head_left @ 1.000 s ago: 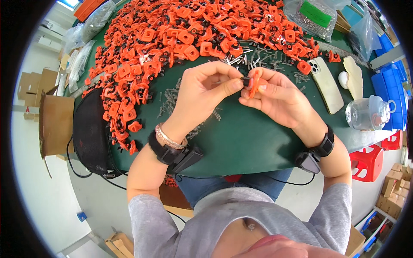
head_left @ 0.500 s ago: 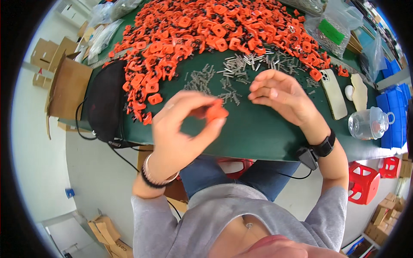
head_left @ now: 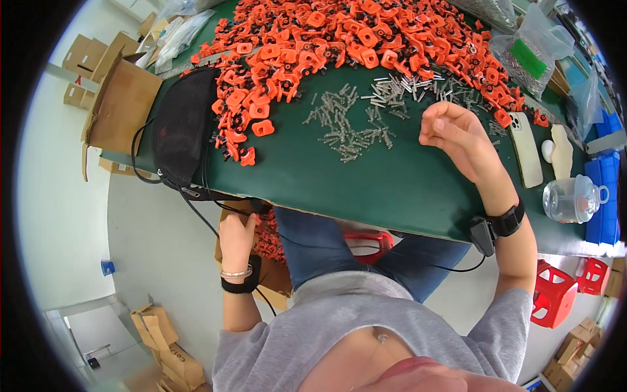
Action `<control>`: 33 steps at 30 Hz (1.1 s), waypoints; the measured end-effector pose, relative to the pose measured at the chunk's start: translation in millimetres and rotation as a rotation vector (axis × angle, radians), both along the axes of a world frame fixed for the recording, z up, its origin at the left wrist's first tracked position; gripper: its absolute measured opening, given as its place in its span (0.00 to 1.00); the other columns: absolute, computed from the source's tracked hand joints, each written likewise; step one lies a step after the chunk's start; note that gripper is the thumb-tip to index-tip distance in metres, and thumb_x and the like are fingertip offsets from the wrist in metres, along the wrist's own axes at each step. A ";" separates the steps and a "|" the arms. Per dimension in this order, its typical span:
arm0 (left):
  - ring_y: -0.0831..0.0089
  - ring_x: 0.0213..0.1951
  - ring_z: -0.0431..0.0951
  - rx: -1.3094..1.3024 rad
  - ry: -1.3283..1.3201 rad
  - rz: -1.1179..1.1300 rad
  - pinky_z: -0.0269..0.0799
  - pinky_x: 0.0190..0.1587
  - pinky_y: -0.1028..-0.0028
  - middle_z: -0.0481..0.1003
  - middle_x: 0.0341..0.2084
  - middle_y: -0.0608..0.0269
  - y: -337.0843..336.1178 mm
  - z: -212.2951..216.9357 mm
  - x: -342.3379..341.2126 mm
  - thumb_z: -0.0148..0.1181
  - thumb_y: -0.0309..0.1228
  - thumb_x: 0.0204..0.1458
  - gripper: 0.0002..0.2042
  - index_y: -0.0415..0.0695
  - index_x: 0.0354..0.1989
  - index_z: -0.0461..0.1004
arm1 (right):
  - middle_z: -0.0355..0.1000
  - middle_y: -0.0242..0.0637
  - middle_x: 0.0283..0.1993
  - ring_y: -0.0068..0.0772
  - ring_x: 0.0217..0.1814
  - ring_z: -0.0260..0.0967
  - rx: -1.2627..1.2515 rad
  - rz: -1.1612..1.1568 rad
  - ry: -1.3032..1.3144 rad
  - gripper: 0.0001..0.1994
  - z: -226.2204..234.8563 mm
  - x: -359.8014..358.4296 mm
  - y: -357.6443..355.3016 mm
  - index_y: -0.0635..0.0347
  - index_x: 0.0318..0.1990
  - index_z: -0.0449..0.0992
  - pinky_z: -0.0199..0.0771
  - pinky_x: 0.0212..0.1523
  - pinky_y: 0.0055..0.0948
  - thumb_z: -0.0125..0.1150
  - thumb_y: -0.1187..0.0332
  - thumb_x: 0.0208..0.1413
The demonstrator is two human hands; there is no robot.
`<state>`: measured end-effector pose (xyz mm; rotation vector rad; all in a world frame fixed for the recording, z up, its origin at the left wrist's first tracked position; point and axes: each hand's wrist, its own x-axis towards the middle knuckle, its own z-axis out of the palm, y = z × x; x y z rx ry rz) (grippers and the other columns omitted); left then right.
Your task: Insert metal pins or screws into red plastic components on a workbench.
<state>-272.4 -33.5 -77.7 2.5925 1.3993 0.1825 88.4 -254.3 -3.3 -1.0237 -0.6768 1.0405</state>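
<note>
Left hand (head_left: 236, 236) now down at box (head_left: 274, 274) below table (head_left: 392, 189).

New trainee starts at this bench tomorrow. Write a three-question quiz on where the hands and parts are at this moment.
1. True or false: the left hand is above the green table, picking from the orange plastic parts.
2. What lies on the table nearest the right hand?
A. small metal screws and springs
B. the black mesh bag
C. the clear plastic jar
3. Fill in: the left hand is lowered below the table edge at a cardboard box holding orange ____.

Key
1. False; it is below the table edge, beside the person's leg.
2. A
3. parts
</note>
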 end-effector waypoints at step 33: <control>0.58 0.30 0.76 0.025 -0.089 -0.586 0.72 0.34 0.64 0.75 0.22 0.54 40.7 76.9 237.1 0.57 0.28 0.40 0.04 0.40 0.22 0.75 | 0.71 0.33 0.32 0.22 0.33 0.69 -0.127 -0.236 -0.219 0.08 -2.0 22.4 -3.9 0.66 0.36 0.73 0.70 0.39 0.20 0.56 0.70 0.52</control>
